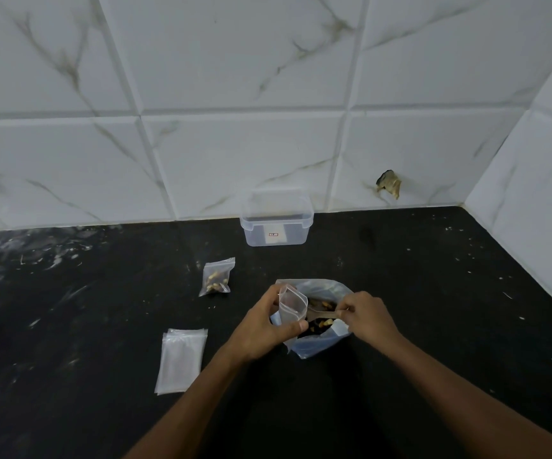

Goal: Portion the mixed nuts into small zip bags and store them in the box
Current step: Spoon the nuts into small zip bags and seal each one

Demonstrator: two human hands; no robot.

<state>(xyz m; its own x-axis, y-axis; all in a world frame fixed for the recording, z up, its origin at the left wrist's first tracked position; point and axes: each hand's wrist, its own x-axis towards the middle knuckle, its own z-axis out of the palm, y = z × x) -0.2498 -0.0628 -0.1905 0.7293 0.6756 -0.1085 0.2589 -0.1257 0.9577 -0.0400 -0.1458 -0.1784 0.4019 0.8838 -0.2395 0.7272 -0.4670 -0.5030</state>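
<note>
A small zip bag (292,306) is pinched open by the left hand (265,329) over the big nut bag (317,339), while a spoon (321,314) is pinched by the right hand (364,314); nuts could be spilled onto the surface (433,293) if the narrow mouth is missed or sags. Open room is left all around the hands, with the box (276,223) well beyond them at the wall.

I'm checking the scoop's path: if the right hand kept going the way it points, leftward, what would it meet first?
Probably the small clear zip bag that the left hand holds open; the right hand aims the pale plastic spoon at it over the large clear bag of mixed nuts. Depth is unclear.
</note>
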